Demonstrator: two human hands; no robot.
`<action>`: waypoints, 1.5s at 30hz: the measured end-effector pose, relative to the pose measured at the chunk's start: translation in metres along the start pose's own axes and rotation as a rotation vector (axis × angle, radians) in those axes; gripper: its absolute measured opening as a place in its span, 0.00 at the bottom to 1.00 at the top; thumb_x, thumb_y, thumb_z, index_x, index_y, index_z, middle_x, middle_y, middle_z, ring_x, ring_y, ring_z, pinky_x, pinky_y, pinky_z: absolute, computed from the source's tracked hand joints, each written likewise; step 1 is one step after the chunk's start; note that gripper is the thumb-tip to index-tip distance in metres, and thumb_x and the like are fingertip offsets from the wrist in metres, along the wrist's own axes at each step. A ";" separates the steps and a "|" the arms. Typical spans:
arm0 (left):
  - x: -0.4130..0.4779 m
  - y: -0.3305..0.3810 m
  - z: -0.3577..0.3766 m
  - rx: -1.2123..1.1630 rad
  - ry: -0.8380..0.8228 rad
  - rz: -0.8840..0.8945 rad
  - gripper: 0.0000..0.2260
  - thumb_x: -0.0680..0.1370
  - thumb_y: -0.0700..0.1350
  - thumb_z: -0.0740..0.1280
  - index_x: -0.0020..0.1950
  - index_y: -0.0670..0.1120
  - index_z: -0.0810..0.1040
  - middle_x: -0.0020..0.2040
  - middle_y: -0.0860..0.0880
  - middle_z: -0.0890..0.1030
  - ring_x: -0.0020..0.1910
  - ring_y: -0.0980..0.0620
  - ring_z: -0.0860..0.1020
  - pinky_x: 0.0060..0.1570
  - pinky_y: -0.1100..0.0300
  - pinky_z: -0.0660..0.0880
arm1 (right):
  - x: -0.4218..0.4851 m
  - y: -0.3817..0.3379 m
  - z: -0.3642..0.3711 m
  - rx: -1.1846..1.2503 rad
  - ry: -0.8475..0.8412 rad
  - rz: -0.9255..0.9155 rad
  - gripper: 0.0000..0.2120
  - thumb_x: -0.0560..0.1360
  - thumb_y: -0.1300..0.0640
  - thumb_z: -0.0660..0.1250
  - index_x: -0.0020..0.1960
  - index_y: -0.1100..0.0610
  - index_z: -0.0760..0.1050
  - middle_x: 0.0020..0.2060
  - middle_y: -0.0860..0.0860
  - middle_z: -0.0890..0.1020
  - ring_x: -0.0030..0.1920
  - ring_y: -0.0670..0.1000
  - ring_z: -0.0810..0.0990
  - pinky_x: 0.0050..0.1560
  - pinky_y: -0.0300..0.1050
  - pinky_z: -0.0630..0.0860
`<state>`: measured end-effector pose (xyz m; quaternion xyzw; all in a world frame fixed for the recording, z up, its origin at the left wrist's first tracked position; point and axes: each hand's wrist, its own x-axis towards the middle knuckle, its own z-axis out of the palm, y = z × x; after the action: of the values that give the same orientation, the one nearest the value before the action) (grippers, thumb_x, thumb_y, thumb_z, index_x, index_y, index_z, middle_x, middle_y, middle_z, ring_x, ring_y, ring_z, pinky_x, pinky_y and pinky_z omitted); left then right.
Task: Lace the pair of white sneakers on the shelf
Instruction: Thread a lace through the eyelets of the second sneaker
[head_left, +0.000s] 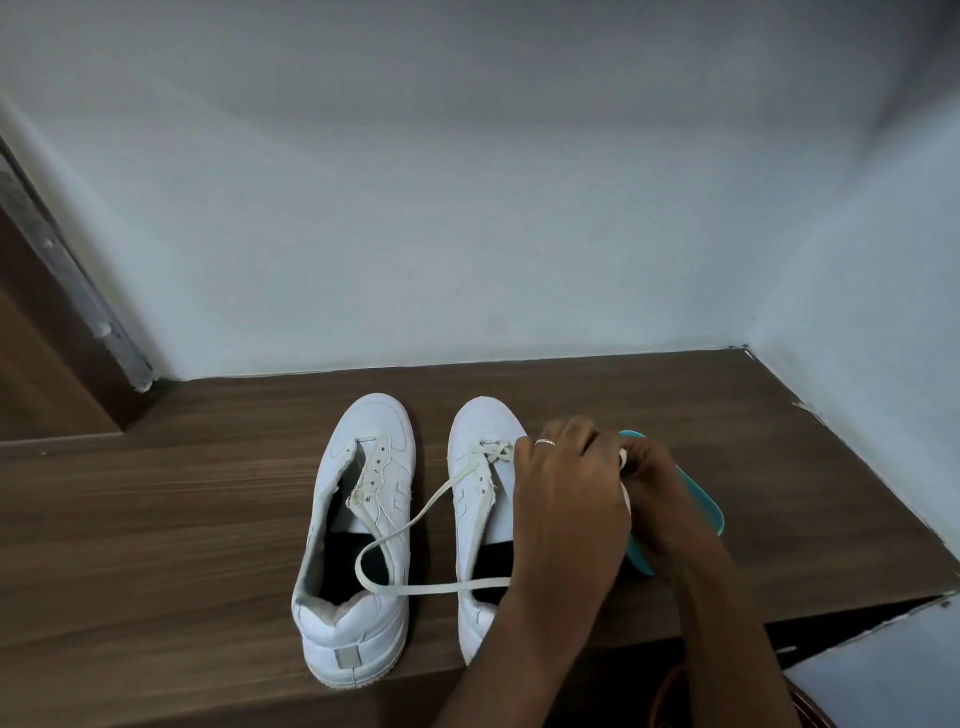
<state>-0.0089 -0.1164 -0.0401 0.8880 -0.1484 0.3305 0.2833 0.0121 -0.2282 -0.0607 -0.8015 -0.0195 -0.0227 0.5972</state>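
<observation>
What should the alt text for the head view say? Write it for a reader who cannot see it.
Two hands, left hand and right hand, meet beside the right white sneaker, apparently pinching its lace, which is crossed only at the toe-end eyelets. The left white sneaker is unlaced; both stand on a wooden shelf, a teal object partly hidden by the hands.

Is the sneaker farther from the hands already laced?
No: that sneaker has empty eyelets; the only lace is threaded in the other sneaker.
</observation>
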 end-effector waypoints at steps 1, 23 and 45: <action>0.000 0.001 -0.002 -0.013 -0.006 0.002 0.07 0.70 0.38 0.67 0.42 0.48 0.82 0.40 0.52 0.79 0.40 0.51 0.76 0.43 0.55 0.69 | 0.001 0.001 0.000 -0.002 0.006 -0.005 0.12 0.70 0.61 0.69 0.34 0.45 0.81 0.36 0.54 0.85 0.42 0.59 0.83 0.46 0.58 0.79; 0.003 -0.099 -0.020 -0.181 -0.227 -0.465 0.05 0.76 0.48 0.70 0.46 0.58 0.84 0.48 0.55 0.77 0.46 0.54 0.78 0.47 0.55 0.75 | 0.003 -0.014 -0.007 -0.122 0.101 -0.035 0.11 0.72 0.51 0.77 0.34 0.54 0.82 0.25 0.51 0.80 0.25 0.45 0.75 0.32 0.38 0.72; 0.007 -0.104 -0.021 0.001 -0.254 -0.274 0.03 0.74 0.48 0.73 0.47 0.55 0.83 0.50 0.54 0.74 0.51 0.49 0.76 0.48 0.50 0.73 | 0.008 -0.017 0.051 -0.675 0.082 -0.070 0.07 0.78 0.52 0.65 0.52 0.49 0.81 0.49 0.46 0.83 0.49 0.51 0.81 0.49 0.50 0.78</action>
<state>0.0326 -0.0215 -0.0648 0.9346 -0.0605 0.1743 0.3041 0.0201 -0.1746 -0.0585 -0.9512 -0.0143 -0.0807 0.2975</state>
